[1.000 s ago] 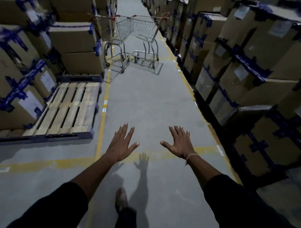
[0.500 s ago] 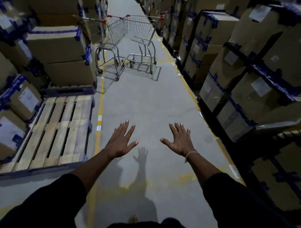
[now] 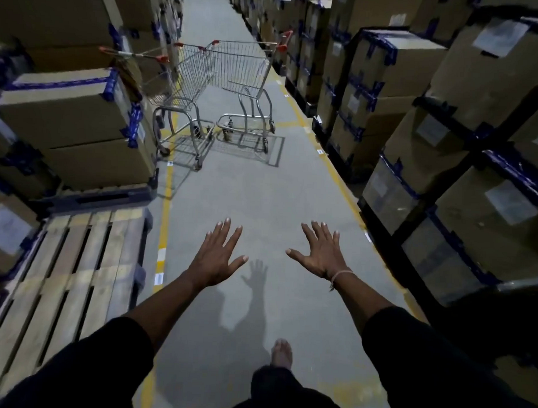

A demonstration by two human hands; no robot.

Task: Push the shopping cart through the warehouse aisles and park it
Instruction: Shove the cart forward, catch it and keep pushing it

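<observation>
Grey aisle floor carries two wire shopping carts ahead, left of centre, beside stacked cardboard boxes. Well short of them, left hand and right hand hover spread, empty. Wooden pallet lies left.

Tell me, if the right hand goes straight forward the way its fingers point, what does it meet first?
Probably the right-hand shopping cart. The right hand is open, with only bare floor between; depth is unclear.
</observation>
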